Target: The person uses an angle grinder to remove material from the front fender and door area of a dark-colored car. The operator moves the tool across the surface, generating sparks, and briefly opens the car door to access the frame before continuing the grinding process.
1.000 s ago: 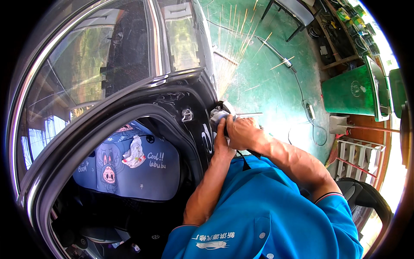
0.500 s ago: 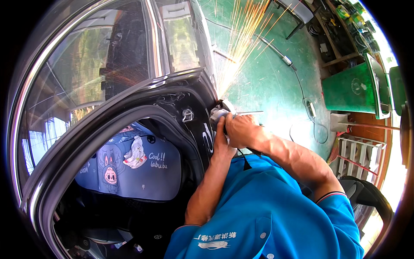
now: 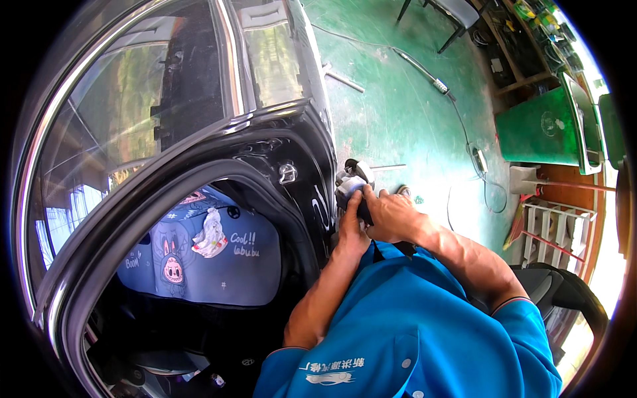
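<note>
An angle grinder point(image 3: 352, 188) with a grey head is in both my hands, beside the edge of the black car body point(image 3: 306, 192). My left hand point(image 3: 350, 229) is closed around the near left side of the tool. My right hand point(image 3: 393, 215) wraps its body from the right, hiding much of it. A pale round part, disc or guard, shows at the tool's far end. No sparks come from it. I cannot tell whether it touches the car.
Through the open doorway on the left shows a blue seat point(image 3: 219, 278) with cartoon prints and a crumpled cloth point(image 3: 210, 235). A cable point(image 3: 458, 116) and a metal bar point(image 3: 345, 81) lie on the green floor. Right stand a green bin point(image 3: 541, 131), a white rack point(image 3: 554, 232) and a chair point(image 3: 458, 16).
The bright spray of sparks has stopped. Both hands have shifted the grinder slightly to the right and toward me, away from the car's edge.
</note>
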Tool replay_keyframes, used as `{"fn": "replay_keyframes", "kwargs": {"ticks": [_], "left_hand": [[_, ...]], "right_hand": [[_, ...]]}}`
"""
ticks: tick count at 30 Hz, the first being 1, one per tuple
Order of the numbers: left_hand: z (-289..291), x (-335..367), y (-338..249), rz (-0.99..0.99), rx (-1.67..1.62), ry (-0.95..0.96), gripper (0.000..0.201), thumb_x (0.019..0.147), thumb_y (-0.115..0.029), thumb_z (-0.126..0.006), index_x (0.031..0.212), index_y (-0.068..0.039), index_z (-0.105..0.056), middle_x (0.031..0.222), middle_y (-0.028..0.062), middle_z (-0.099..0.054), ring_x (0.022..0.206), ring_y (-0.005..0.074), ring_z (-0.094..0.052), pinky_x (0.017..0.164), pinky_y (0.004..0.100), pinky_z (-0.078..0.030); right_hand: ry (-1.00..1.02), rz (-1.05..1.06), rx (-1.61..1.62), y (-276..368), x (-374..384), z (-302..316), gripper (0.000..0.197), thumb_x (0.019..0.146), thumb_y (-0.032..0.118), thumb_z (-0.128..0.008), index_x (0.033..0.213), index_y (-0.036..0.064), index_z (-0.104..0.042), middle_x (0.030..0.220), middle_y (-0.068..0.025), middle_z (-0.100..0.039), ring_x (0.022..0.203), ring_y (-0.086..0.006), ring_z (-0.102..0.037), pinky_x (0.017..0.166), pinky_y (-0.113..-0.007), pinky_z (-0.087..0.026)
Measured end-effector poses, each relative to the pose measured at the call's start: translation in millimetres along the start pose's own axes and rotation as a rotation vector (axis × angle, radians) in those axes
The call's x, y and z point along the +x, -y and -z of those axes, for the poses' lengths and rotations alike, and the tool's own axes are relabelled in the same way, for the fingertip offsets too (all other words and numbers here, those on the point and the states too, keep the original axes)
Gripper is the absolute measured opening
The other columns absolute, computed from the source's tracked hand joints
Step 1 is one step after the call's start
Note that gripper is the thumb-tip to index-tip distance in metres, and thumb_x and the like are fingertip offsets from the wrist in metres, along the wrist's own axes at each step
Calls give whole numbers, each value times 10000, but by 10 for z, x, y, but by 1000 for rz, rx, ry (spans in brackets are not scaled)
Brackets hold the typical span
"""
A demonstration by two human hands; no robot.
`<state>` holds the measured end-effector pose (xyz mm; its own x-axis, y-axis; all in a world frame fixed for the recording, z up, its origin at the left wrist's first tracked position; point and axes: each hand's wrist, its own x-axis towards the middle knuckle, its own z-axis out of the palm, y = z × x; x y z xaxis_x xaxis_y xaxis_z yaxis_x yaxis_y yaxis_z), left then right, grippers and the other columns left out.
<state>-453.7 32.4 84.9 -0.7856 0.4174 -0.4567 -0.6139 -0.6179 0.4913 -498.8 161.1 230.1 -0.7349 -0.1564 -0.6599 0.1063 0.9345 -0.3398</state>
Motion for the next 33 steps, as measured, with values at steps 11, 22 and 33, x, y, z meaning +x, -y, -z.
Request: {"fn": "replay_keyframes", "kwargs": {"ticks": [11, 22, 33], "left_hand": [[14, 92, -144, 144, -151, -140, 498, 991, -425, -592, 1380, -118, -546, 1277, 69, -628, 1173, 202, -588, 1013, 349, -469], [204, 290, -162, 54, 72, 11, 464, 1090, -293, -418, 1493, -67, -378, 1375, 128, -545, 1276, 207, -518, 1094, 343, -405], [112, 315, -245, 54, 83, 47, 442, 1111, -318, -351, 1475, -71, -393, 1369, 118, -548, 1255, 183, -529, 1066, 327, -430]], "right_hand": [[16, -2, 116, 41, 65, -84, 820, 878, 308, -628, 1493, -100, -271, 1178, -349, -606, 1083, -463, -657, 942, -482, -521], [-40, 23, 90, 47, 186, -1, 874, 811, 251, -665, 1517, -81, -272, 1175, -339, -612, 1049, -460, -668, 915, -480, -529], [-29, 39, 51, 69, 190, 100, 782, 830, 209, -615, 1483, -106, -322, 1159, -323, -629, 1056, -451, -668, 913, -479, -528]]}}
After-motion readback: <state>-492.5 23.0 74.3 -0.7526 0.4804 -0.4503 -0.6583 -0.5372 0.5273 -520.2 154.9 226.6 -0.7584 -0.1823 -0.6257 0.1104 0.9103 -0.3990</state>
